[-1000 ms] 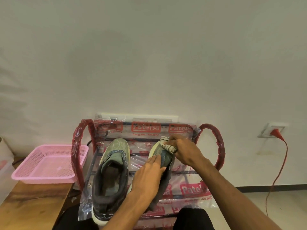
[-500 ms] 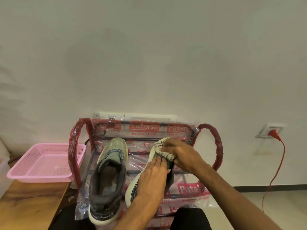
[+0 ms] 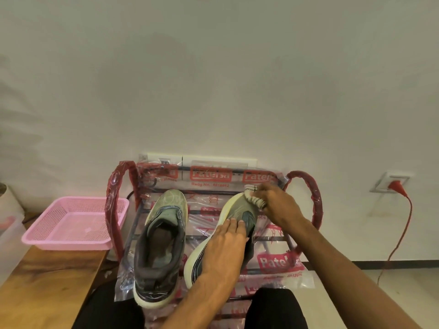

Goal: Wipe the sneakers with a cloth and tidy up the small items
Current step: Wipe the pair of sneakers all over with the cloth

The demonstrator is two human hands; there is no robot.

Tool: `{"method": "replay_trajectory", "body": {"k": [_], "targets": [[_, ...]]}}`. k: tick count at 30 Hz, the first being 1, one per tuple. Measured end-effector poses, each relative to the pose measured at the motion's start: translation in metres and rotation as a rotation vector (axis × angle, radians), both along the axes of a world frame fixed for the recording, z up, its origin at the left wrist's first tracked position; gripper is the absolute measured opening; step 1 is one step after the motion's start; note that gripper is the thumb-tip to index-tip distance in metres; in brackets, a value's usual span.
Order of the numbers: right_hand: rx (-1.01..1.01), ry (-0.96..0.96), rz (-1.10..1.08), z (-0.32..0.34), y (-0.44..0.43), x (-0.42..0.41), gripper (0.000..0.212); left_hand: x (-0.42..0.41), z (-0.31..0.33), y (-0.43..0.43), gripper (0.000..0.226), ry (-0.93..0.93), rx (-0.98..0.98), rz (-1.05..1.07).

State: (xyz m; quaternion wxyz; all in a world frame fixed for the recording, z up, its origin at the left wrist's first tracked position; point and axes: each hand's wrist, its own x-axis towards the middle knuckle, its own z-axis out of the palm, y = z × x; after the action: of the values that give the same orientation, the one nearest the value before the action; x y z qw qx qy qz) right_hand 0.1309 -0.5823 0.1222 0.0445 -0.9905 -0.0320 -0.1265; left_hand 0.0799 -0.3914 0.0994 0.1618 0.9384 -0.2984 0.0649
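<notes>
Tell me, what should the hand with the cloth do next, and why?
Probably slide the cloth back along the tilted sneaker toward its heel: the right hand grips it at the toe end, while the left hand presses on the middle, steadying the shoe.

Your left grip [image 3: 223, 249] covers the middle of the right sneaker [image 3: 237, 205], so its inside is hidden. Your right grip [image 3: 280, 205] hides most of the cloth [image 3: 253, 197]. At 8 o'clock the desk [image 3: 47, 281] runs off the edge. At 9 o'clock a pale thing [image 3: 9, 236] is cut off.
</notes>
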Motion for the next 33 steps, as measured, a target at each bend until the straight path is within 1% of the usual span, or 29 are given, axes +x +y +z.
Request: {"method": "replay_trajectory", "body": {"k": [2, 4, 6, 8, 9, 12, 14, 16, 18, 19, 21, 24, 26, 27, 31, 33], "targets": [[-0.009, -0.020, -0.126, 0.000, -0.001, 0.004, 0.043, -0.002, -0.002, -0.001, 0.054, -0.009, 0.002, 0.010], [0.116, -0.013, -0.146, -0.002, 0.008, 0.003, 0.036, -0.004, -0.004, -0.001, 0.054, -0.004, -0.004, 0.019], [0.200, -0.007, -0.023, -0.007, 0.022, -0.005, 0.035, -0.003, -0.004, -0.002, 0.054, -0.015, -0.017, 0.027], [0.151, -0.003, 0.109, -0.012, 0.028, -0.014, 0.041, 0.000, -0.004, -0.002, 0.053, -0.016, -0.024, 0.018], [0.111, -0.002, 0.125, -0.015, 0.025, -0.015, 0.043, 0.001, -0.003, -0.001, 0.054, -0.011, -0.026, 0.011], [0.062, 0.016, -0.032, -0.015, 0.012, -0.006, 0.046, 0.002, 0.000, 0.003, 0.055, 0.010, -0.037, 0.004], [0.035, 0.007, -0.134, -0.006, 0.010, 0.005, 0.041, 0.004, 0.002, 0.006, 0.052, 0.022, -0.061, 0.026], [0.060, -0.026, -0.213, 0.002, 0.011, 0.013, 0.031, 0.005, 0.001, 0.007, 0.045, 0.036, -0.073, 0.040], [0.126, -0.073, -0.247, 0.004, 0.010, 0.016, 0.029, 0.004, 0.002, 0.006, 0.043, 0.032, -0.059, 0.040], [0.152, -0.077, -0.238, 0.003, 0.011, 0.015, 0.029, 0.002, 0.002, 0.005, 0.046, 0.025, -0.047, 0.028], [0.147, -0.057, -0.150, 0.001, 0.017, 0.008, 0.030, -0.003, 0.002, 0.002, 0.054, -0.001, -0.021, 0.005], [0.099, 0.024, 0.097, -0.001, 0.031, -0.011, 0.037, -0.004, 0.000, 0.001, 0.054, -0.032, -0.025, 0.013], [0.016, 0.052, 0.226, 0.000, 0.030, -0.019, 0.041, -0.005, 0.001, 0.001, 0.054, -0.033, -0.031, 0.008], [-0.015, 0.045, 0.229, 0.001, 0.026, -0.020, 0.041, -0.006, 0.002, 0.000, 0.057, -0.035, -0.024, -0.004], [-0.076, 0.004, 0.073, 0.009, 0.017, -0.018, 0.039, -0.009, 0.006, -0.001, 0.064, -0.041, 0.005, -0.021], [-0.134, 0.042, 0.134, 0.013, 0.027, -0.015, 0.037, -0.009, 0.007, 0.002, 0.062, -0.039, 0.010, -0.008]]}}
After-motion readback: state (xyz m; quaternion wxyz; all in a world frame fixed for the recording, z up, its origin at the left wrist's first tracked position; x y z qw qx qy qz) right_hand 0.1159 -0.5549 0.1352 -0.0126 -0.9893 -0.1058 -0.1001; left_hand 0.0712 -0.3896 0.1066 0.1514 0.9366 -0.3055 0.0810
